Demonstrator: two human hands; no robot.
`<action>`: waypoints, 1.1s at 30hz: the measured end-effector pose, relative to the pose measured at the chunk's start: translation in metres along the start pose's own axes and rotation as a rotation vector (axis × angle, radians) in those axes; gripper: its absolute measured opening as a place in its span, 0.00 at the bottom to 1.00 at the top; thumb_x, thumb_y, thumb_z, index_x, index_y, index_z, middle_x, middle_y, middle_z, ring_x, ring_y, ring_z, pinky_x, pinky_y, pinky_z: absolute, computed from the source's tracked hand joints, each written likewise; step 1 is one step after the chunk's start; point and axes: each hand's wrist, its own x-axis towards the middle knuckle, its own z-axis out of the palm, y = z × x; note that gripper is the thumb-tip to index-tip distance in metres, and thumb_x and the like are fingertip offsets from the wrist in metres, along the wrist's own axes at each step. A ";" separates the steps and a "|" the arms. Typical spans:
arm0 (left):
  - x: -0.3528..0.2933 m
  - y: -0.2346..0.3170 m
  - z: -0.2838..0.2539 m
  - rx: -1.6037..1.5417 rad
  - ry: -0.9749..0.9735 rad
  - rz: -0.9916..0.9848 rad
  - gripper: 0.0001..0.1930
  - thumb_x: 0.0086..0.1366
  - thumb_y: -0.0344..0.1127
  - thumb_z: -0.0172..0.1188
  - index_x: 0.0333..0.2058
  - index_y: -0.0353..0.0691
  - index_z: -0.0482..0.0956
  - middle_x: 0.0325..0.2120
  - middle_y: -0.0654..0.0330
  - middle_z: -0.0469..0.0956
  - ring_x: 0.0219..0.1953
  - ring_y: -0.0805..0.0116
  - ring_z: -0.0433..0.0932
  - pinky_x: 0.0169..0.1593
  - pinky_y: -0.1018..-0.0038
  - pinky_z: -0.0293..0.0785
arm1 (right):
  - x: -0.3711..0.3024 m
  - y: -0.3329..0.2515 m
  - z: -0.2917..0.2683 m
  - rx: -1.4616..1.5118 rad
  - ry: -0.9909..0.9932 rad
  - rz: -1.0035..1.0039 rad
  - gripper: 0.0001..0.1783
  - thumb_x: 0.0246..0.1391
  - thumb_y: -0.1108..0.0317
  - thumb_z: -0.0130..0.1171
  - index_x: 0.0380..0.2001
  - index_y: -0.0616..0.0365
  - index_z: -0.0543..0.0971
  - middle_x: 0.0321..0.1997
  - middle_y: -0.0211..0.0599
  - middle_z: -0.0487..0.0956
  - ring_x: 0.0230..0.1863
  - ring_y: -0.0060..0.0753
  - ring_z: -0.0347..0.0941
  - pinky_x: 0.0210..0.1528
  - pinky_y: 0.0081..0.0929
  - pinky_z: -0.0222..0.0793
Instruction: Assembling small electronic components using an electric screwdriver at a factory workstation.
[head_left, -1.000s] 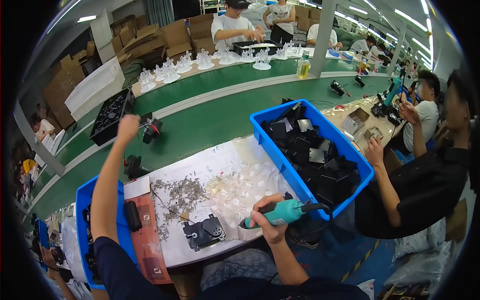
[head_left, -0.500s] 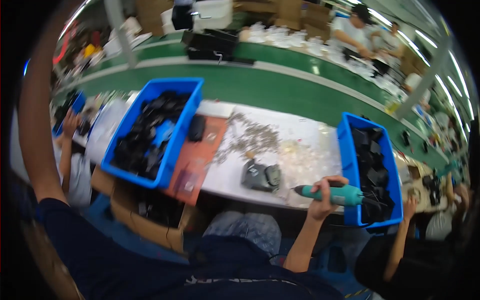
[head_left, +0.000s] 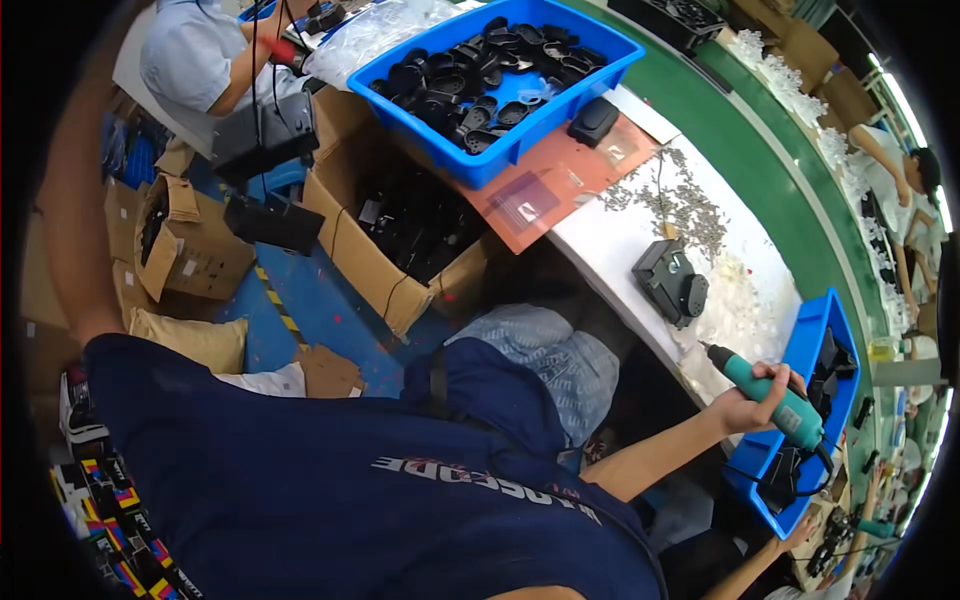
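Observation:
My right hand (head_left: pixel 750 405) is wrapped round a teal electric screwdriver (head_left: pixel 775 398) with a black nose and a cable at its rear. The screwdriver's tip points toward a black plastic housing (head_left: pixel 668 280) on the white table, and stays apart from it. A round-ended dark part lies on the housing's near right side. My left forearm (head_left: pixel 80 230) rises along the left rim, and the left hand is out of the picture. Small grey screws (head_left: pixel 690 205) lie scattered beyond the housing. Small clear pieces (head_left: pixel 735 295) are spread to its right.
A blue bin (head_left: pixel 500 165) of black parts stands at the far left of the table, by a black block (head_left: pixel 594 121) on an orange mat (head_left: pixel 510 235). Another blue bin (head_left: pixel 757 500) sits right. Below are cardboard boxes (head_left: pixel 345 250). Co-workers (head_left: pixel 185 50) sit on both sides.
The view has swung left and tilted, bringing floor boxes and a hanging dark device into sight. The screwdriver stays in my right hand, its tip now angled up-left. The left arm is still raised.

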 end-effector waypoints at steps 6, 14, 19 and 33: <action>-0.010 -0.128 0.036 0.027 0.027 -0.132 0.18 0.67 0.51 0.47 0.22 0.47 0.71 0.10 0.73 0.65 0.10 0.87 0.56 0.14 0.84 0.44 | 0.004 -0.004 -0.003 0.076 0.008 -0.002 0.08 0.49 0.79 0.55 0.34 0.62 0.71 0.24 0.38 0.71 0.23 0.27 0.66 0.27 0.22 0.64; -0.040 -0.204 0.239 -0.308 -0.263 -0.367 0.08 0.57 0.31 0.50 0.23 0.34 0.75 0.14 0.62 0.73 0.16 0.75 0.72 0.20 0.78 0.63 | 0.002 0.003 -0.006 0.070 -0.050 -0.012 0.13 0.48 0.79 0.56 0.38 0.61 0.70 0.25 0.39 0.71 0.22 0.28 0.66 0.28 0.22 0.64; -0.007 -0.191 0.267 -0.384 -0.133 -0.312 0.10 0.59 0.27 0.54 0.37 0.29 0.78 0.19 0.59 0.76 0.23 0.75 0.75 0.27 0.79 0.70 | 0.003 -0.003 0.002 0.029 -0.018 -0.001 0.14 0.47 0.79 0.54 0.39 0.61 0.69 0.26 0.38 0.71 0.21 0.27 0.66 0.27 0.20 0.64; 0.175 0.124 0.408 -0.382 -0.170 0.556 0.18 0.53 0.40 0.65 0.41 0.36 0.78 0.30 0.55 0.78 0.35 0.64 0.76 0.40 0.71 0.71 | 0.001 -0.010 0.004 -0.019 -0.084 -0.016 0.13 0.47 0.79 0.53 0.37 0.62 0.65 0.27 0.40 0.69 0.19 0.28 0.65 0.25 0.23 0.64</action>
